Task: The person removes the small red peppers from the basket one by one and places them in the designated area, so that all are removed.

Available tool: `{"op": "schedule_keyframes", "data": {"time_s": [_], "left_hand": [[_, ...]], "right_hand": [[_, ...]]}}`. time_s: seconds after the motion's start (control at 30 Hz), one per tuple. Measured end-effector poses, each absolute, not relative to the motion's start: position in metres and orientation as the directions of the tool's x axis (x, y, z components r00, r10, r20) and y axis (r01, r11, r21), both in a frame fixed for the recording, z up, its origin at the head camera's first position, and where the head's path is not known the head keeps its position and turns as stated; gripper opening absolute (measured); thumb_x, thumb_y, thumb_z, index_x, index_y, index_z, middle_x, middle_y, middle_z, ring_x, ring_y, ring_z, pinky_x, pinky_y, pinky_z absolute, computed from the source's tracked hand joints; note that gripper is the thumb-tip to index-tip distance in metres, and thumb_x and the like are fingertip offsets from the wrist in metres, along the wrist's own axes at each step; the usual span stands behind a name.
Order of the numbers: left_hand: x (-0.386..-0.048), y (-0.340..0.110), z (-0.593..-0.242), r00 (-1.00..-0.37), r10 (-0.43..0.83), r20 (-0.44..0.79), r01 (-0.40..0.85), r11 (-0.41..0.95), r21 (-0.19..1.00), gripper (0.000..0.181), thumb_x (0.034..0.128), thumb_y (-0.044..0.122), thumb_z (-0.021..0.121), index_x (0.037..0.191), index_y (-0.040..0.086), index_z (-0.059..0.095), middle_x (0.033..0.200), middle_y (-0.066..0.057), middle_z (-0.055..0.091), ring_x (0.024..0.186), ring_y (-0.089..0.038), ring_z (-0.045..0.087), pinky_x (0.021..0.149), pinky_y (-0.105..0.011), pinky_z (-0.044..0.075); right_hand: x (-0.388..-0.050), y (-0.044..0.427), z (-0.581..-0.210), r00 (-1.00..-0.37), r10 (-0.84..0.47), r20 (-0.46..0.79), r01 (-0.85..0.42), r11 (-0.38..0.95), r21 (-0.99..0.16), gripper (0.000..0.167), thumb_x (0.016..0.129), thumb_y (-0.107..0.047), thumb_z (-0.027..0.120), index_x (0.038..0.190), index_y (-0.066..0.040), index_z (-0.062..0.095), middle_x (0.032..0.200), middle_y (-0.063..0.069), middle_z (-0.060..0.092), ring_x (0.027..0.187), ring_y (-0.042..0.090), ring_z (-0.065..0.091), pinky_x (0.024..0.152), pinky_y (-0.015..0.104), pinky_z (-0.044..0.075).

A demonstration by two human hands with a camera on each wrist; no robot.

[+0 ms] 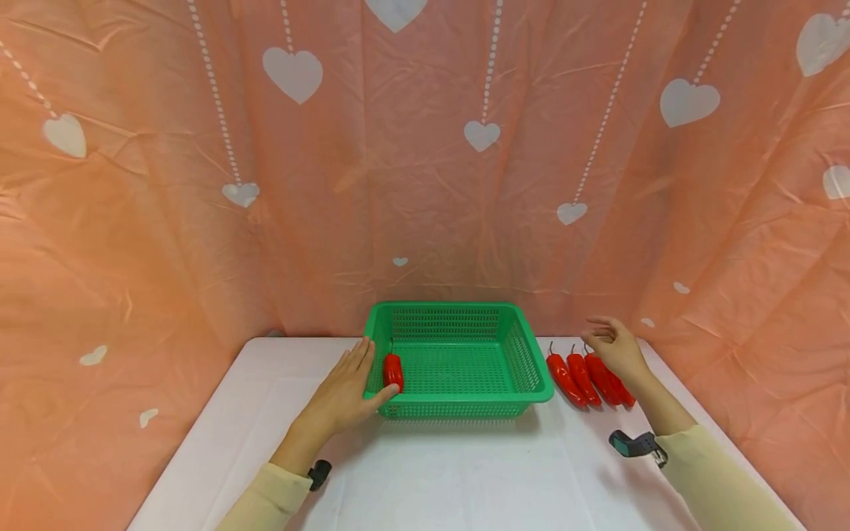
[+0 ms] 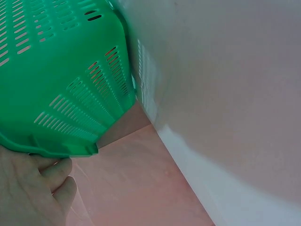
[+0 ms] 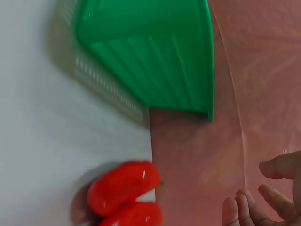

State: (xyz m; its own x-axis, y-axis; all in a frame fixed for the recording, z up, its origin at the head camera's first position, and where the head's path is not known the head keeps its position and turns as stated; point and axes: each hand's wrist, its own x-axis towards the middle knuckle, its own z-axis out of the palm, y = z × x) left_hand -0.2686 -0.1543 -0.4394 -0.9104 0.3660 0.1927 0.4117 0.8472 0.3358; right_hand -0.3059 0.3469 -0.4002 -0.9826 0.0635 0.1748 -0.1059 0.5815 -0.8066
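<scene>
A green slotted plastic basket (image 1: pixel 458 398) stands on the table, with one red chili pepper (image 1: pixel 393 370) lying inside along its left wall. My left hand (image 1: pixel 341 387) rests on the basket's left rim, fingers straight and thumb reaching across the front corner. In the left wrist view, fingertips (image 2: pixel 59 174) touch the rim's edge. Several more red chili peppers (image 1: pixel 564 380) lie side by side to the right of the basket, stems pointing away. Over the rightmost peppers hovers my right hand (image 1: pixel 617 350), its fingers loosely bent and holding nothing; it partly hides them.
A white cloth (image 1: pixel 458 472) covers the table. Behind and at both sides hangs an orange-pink curtain (image 1: pixel 425 206) with white hearts, close to the table's back edge. A dark band with a small device (image 1: pixel 634 445) is worn on the right wrist.
</scene>
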Motion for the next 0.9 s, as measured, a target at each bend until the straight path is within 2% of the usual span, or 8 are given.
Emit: {"op": "schedule_keyframes", "data": {"time_s": [0.13,0.3,0.53,0.7,0.9], "left_hand": [[-0.269,-0.154,-0.440,-0.906,0.370,0.207,0.421,0.847,0.325,0.105,0.1036,0.070,0.052,0.166,-0.009,0.021,0.177,-0.023,0.016,0.165,-0.039,0.013,0.134,-0.053,0.014],[-0.269,-0.154,-0.440,-0.903,0.371,0.216,0.424,0.849,0.317,0.103,0.1041,0.067,0.054,0.166,-0.009,0.023,0.177,-0.024,0.017,0.165,-0.039,0.015,0.134,-0.053,0.014],[-0.268,-0.154,-0.439,-0.905,0.369,0.210,0.420,0.850,0.317,0.102,0.1041,0.065,0.056,0.166,-0.009,0.022,0.177,-0.024,0.017,0.165,-0.038,0.015,0.134,-0.052,0.013],[-0.268,-0.154,-0.439,-0.904,0.370,0.215,0.423,0.849,0.318,0.103,0.1041,0.067,0.055,0.166,-0.009,0.022,0.177,-0.024,0.017,0.165,-0.039,0.016,0.134,-0.052,0.013],[-0.267,-0.154,-0.438,-0.906,0.366,0.211,0.418,0.850,0.321,0.104,0.1041,0.068,0.053,0.166,-0.009,0.022,0.177,-0.024,0.016,0.165,-0.039,0.015,0.135,-0.052,0.013]], "right_hand": [[-0.308,0.333,-0.397,-0.981,0.025,0.193,-0.148,0.547,-0.824,0.054,0.111,-0.018,0.061,0.157,0.002,0.043,0.141,0.033,0.059,0.124,0.046,0.064,0.088,0.021,0.061],[-0.310,0.314,-0.391,-0.977,-0.003,0.214,-0.186,0.510,-0.840,0.054,0.109,-0.016,0.064,0.156,0.002,0.044,0.139,0.032,0.060,0.115,0.034,0.066,0.082,0.021,0.061],[-0.313,0.289,-0.389,-0.967,-0.068,0.246,-0.249,0.476,-0.844,0.052,0.108,-0.011,0.065,0.154,0.004,0.046,0.136,0.033,0.061,0.116,0.042,0.066,0.080,0.021,0.061],[-0.318,0.273,-0.391,-0.961,-0.096,0.258,-0.273,0.460,-0.845,0.052,0.107,-0.012,0.068,0.152,0.005,0.048,0.133,0.032,0.063,0.115,0.043,0.066,0.079,0.022,0.061],[-0.324,0.251,-0.394,-0.954,-0.129,0.270,-0.299,0.447,-0.843,0.051,0.104,-0.010,0.072,0.148,0.007,0.052,0.127,0.030,0.066,0.106,0.034,0.067,0.073,0.021,0.058]]}}
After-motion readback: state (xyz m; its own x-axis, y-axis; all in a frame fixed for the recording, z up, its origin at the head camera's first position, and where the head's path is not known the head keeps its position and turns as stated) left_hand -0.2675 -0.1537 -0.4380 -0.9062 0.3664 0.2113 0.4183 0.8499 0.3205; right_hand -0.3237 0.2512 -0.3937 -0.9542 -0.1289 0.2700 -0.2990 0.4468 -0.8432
